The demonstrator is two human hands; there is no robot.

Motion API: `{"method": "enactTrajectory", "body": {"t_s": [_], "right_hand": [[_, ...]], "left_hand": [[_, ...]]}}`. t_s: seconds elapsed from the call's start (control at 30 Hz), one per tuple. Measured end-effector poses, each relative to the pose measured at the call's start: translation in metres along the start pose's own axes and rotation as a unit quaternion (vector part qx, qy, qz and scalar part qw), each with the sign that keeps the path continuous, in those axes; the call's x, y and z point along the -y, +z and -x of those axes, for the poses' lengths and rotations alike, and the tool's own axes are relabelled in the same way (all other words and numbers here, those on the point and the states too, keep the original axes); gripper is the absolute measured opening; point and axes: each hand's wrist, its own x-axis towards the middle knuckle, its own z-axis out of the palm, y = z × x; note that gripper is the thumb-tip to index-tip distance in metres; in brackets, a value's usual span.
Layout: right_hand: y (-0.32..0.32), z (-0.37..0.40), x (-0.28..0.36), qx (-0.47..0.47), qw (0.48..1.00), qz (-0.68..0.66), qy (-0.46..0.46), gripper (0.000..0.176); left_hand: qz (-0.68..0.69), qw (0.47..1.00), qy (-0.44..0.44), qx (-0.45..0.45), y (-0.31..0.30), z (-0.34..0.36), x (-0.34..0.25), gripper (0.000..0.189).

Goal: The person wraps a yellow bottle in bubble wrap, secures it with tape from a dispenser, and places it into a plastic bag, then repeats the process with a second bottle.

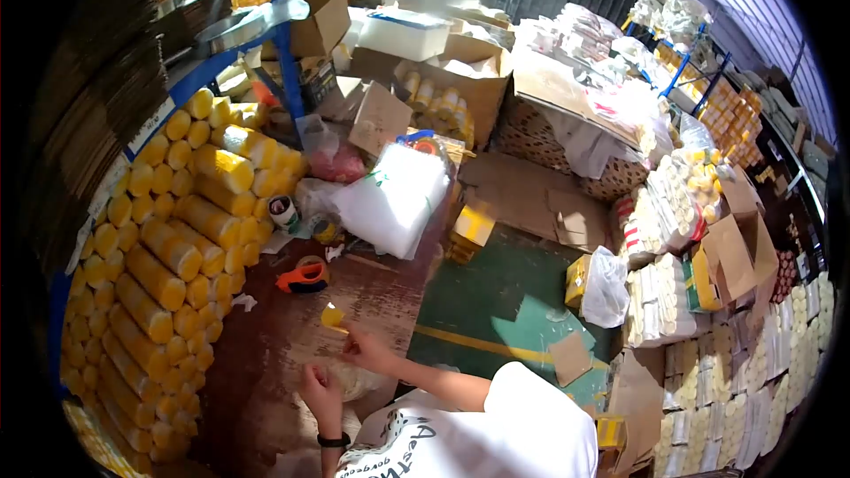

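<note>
My right hand (369,350) reaches over the brown worktop with its fingertips pinched on a small yellow label-like piece (332,315). Closer to my body, my left hand (321,392), with a black band on the wrist, has its fingers curled together; whatever may be between them is too small to make out. A pale, partly covered item (359,382) lies beneath and between the hands. Farther up the worktop sits an orange tape dispenser (303,277) carrying a roll of tape.
Stacked yellow-and-white rolls (155,270) line the left side. A thick pile of white plastic sheets (394,199) lies at the worktop's far end, beside a dark-labelled roll (282,211). A yellow box (474,223) stands past the right edge. Cardboard (527,199) covers part of the green floor.
</note>
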Motion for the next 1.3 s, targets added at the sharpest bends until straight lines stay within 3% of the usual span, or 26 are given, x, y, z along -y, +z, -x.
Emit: {"method": "enactTrajectory", "body": {"t_s": [0.1, 0.2, 0.37, 0.5, 0.7, 0.77, 0.8, 0.9, 1.0, 1.1, 1.2, 1.3], "right_hand": [[0.003, 0.0, -0.003, -0.011, 0.999, -0.036, -0.006, 0.068], [0.001, 0.001, 0.006, -0.008, 1.0, -0.017, 0.009, 0.065], [0.0, 0.002, 0.011, -0.003, 1.0, 0.004, 0.016, 0.068], [-0.004, 0.005, -0.002, 0.028, 0.998, -0.055, 0.026, 0.07], [-0.022, 0.025, -0.016, 0.079, 0.988, -0.133, 0.029, 0.07], [-0.02, 0.028, -0.029, 0.077, 0.971, -0.225, 0.006, 0.07], [-0.022, 0.031, -0.025, 0.077, 0.973, -0.217, -0.002, 0.07], [-0.027, 0.036, -0.002, 0.069, 0.984, -0.157, -0.048, 0.068], [-0.027, 0.039, 0.015, 0.052, 0.991, -0.056, -0.107, 0.065], [-0.032, 0.039, 0.026, 0.046, 0.991, -0.009, -0.126, 0.063], [-0.029, 0.036, 0.025, 0.054, 0.988, 0.032, -0.14, 0.062], [-0.024, 0.028, 0.021, 0.069, 0.991, 0.036, -0.106, 0.06]], "left_hand": [[0.051, 0.998, -0.006, -0.026, -0.006, -0.002, -0.015, 0.023], [0.055, 0.997, -0.045, 0.011, -0.014, 0.003, -0.039, 0.026], [-0.016, 0.999, 0.04, 0.017, 0.004, 0.003, -0.016, 0.032], [-0.042, 0.995, 0.092, 0.02, 0.003, 0.005, -0.016, 0.033], [0.061, 0.991, 0.056, 0.109, -0.003, 0.003, 0.001, 0.032], [0.007, 0.977, 0.19, 0.096, -0.007, -0.006, 0.007, 0.032], [-0.02, 0.963, 0.256, 0.086, -0.009, -0.01, 0.01, 0.032], [0.115, 0.982, 0.047, 0.142, -0.003, -0.004, 0.028, 0.028], [0.044, 0.963, 0.128, 0.232, -0.016, -0.014, 0.03, 0.023], [0.087, 0.959, 0.179, 0.202, -0.022, -0.015, 0.016, 0.02], [0.158, 0.944, 0.102, 0.271, -0.022, -0.012, 0.036, 0.015], [0.054, 0.957, 0.154, 0.241, -0.019, -0.012, 0.044, 0.012]]}}
